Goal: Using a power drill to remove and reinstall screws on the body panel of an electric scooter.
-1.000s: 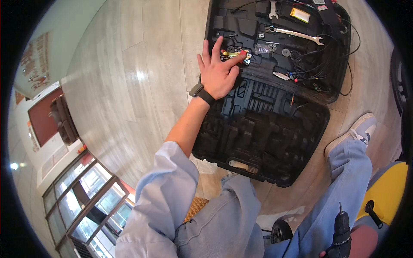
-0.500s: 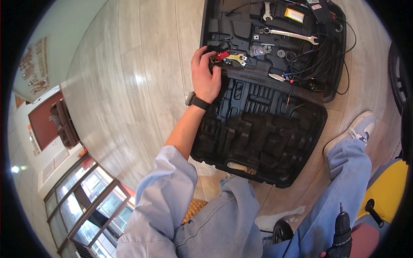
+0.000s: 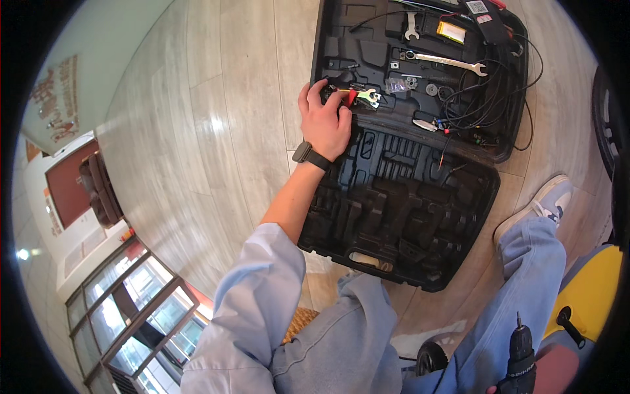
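My left hand (image 3: 326, 126), wearing a black watch (image 3: 303, 152), reaches over the left edge of an open black tool case (image 3: 357, 49). Its fingers are bent and apart, with the fingertips partly hidden in a compartment. Right by them lie a red piece (image 3: 348, 98) and a small yellowish metal wrench (image 3: 369, 97); whether the fingers touch these, I cannot tell. At the lower right my right hand (image 3: 556, 369) is wrapped round a black power drill (image 3: 522, 354), its bit pointing up.
In the case's far half lie a long combination wrench (image 3: 449, 62), a short wrench (image 3: 411, 26), a yellow-edged battery pack (image 3: 451, 32), tangled black cables (image 3: 482, 98) and washers (image 3: 431, 90). The near half (image 3: 394, 217) has moulded recesses. My shoe (image 3: 550, 200) stands right of the case.
My left hand has shifted a little to the right, its fingers further in over the compartment by the red piece. The view has moved slightly. The drill stays in my right hand.
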The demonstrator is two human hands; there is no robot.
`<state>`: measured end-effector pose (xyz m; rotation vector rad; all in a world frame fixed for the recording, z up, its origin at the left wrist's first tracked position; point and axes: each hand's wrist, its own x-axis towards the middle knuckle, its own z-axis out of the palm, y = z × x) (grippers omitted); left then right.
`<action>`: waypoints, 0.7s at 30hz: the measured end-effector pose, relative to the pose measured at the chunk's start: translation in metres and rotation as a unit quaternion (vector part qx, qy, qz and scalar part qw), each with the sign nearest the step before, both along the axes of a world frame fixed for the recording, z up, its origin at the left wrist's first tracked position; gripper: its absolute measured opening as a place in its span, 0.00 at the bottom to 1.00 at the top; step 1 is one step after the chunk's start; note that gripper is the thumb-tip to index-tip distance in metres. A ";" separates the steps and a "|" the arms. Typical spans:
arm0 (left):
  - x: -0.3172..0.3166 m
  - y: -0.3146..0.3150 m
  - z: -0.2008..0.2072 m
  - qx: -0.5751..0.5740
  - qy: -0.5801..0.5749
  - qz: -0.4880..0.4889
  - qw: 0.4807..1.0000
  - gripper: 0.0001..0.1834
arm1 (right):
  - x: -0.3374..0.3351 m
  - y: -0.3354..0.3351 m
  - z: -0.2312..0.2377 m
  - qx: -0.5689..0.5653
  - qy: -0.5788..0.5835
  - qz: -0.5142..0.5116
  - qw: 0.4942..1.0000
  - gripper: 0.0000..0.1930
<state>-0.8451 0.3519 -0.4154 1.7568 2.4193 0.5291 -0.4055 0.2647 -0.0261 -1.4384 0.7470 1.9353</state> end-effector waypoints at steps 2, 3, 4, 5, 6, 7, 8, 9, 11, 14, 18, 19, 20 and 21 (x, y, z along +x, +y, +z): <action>0.000 0.003 -0.002 0.009 -0.019 0.008 1.000 0.16 | 0.002 -0.002 0.000 0.005 0.002 0.000 1.000 0.33; -0.001 0.004 -0.003 0.017 -0.037 0.019 0.999 0.16 | 0.002 -0.002 0.000 0.008 0.006 0.002 1.000 0.33; -0.001 0.004 -0.003 0.017 -0.037 0.017 0.999 0.16 | 0.002 0.000 0.000 0.009 0.007 0.001 1.000 0.33; 0.000 0.005 -0.004 0.022 -0.041 0.019 0.999 0.16 | 0.001 0.001 0.000 0.000 -0.005 0.015 1.000 0.33; 0.001 0.007 -0.004 0.027 -0.046 0.020 0.998 0.15 | 0.000 0.002 0.001 -0.008 -0.017 0.028 0.999 0.32; 0.002 0.009 -0.004 0.030 -0.048 0.017 0.998 0.15 | -0.001 0.002 0.002 -0.005 -0.019 0.026 0.999 0.32; 0.002 0.010 -0.002 0.032 -0.032 0.018 0.999 0.16 | -0.001 0.002 0.003 -0.019 -0.032 0.021 0.999 0.32; 0.002 0.013 0.001 0.034 -0.017 0.019 0.999 0.17 | -0.001 0.002 0.004 -0.033 -0.045 0.015 0.998 0.31; 0.002 0.021 0.009 0.036 0.017 0.016 0.999 0.17 | -0.003 0.001 0.007 -0.055 -0.074 -0.001 0.996 0.30; -0.008 0.043 0.005 0.068 0.022 -0.004 0.997 0.17 | -0.010 0.004 0.010 -0.067 -0.096 0.005 0.993 0.29; -0.018 0.059 -0.010 0.089 0.002 0.002 0.996 0.11 | -0.017 0.022 0.010 -0.020 -0.019 0.074 0.997 0.31; -0.019 0.061 -0.012 0.073 0.019 0.016 0.997 0.09 | -0.021 0.025 0.011 -0.015 -0.017 0.073 0.997 0.31; -0.015 0.063 -0.012 0.090 0.000 0.039 0.995 0.04 | -0.026 0.027 0.014 -0.013 -0.034 0.077 0.996 0.30; -0.014 0.062 -0.011 0.093 0.001 0.038 0.995 0.04 | -0.029 0.027 0.015 -0.011 -0.050 0.082 0.995 0.29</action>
